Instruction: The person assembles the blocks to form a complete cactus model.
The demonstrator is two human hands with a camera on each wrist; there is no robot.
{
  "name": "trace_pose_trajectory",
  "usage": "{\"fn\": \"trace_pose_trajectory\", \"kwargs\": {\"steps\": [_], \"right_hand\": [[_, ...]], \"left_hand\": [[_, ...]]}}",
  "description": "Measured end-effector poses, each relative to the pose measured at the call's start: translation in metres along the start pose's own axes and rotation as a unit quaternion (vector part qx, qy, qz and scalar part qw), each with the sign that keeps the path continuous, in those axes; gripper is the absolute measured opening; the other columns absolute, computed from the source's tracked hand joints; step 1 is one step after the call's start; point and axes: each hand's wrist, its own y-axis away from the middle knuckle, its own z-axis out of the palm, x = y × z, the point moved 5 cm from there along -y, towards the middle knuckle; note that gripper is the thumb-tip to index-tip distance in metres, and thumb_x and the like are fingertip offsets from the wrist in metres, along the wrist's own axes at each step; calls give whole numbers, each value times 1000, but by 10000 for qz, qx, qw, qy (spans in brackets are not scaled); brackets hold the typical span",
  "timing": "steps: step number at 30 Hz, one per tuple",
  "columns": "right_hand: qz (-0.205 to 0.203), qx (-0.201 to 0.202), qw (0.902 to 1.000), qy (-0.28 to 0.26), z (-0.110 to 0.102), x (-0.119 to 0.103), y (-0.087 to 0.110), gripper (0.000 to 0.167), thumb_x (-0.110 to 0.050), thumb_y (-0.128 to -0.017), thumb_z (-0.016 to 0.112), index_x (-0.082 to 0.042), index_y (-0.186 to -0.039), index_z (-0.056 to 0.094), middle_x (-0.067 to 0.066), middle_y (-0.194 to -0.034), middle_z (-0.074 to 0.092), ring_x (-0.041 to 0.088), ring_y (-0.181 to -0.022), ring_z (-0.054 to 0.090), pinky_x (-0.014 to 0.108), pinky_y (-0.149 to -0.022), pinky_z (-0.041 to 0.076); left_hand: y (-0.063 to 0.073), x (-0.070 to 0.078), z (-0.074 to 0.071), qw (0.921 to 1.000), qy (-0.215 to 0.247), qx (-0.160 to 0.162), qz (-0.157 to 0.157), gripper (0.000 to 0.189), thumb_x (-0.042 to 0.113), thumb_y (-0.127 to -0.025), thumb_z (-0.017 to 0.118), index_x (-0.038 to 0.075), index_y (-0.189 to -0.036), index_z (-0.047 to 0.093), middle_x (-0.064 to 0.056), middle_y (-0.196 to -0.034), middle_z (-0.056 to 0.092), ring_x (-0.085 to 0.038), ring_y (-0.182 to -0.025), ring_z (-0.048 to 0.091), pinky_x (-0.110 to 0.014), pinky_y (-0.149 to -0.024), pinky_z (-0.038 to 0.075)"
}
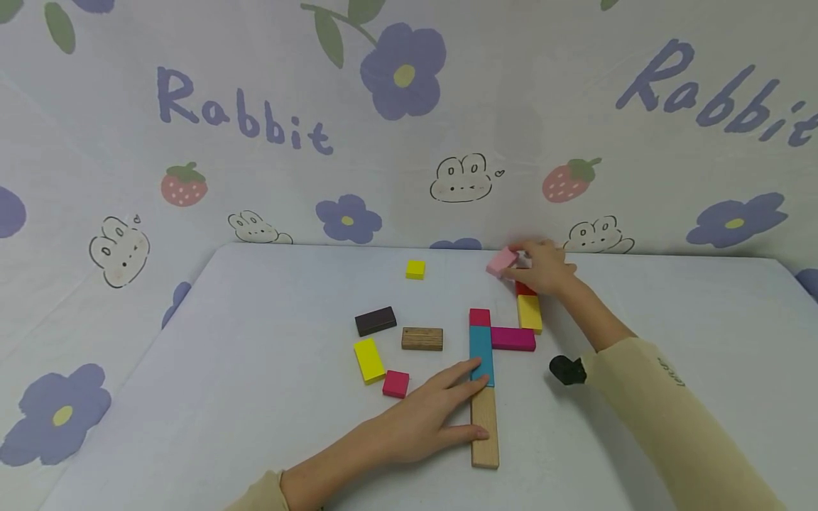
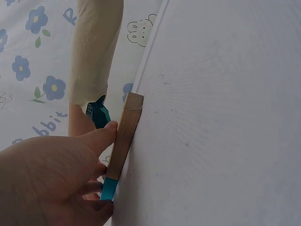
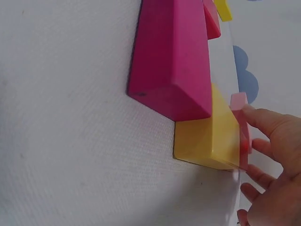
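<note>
My left hand [image 1: 418,419] rests beside a row of blocks, thumb on the long wooden block [image 1: 486,451] and fingertips on the blue block [image 1: 481,341]. The left wrist view shows its thumb against the side of the wooden block [image 2: 126,141]. A small red block [image 1: 480,317] caps the row's far end. My right hand [image 1: 543,268] pinches a pink block [image 1: 500,262] at the far edge, beside a partly hidden red block [image 1: 525,289]. Nearer lie a yellow block [image 1: 530,314] and a magenta block [image 1: 513,339], which meets the blue one.
Left of the row lie a black block [image 1: 375,321], a brown wooden block [image 1: 422,339], a bright yellow block [image 1: 369,360] and a small red block [image 1: 396,384]. A small yellow block [image 1: 415,270] sits farther back. Behind the white table [image 1: 268,397] hangs a patterned cloth [image 1: 275,177].
</note>
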Motion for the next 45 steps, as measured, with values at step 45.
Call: {"fn": "trace_pose_trajectory", "kwargs": {"steps": [45], "right_hand": [[-823, -143, 9962, -231, 12, -22, 14, 54, -25, -98, 74, 2, -143, 59, 26, -134, 62, 41, -117, 55, 72, -107, 35]], "left_hand": [[3, -2, 3, 9999, -65, 15, 85, 72, 50, -104, 63, 18, -165, 39, 3, -176, 21, -19, -160, 27, -38, -125, 36]]}}
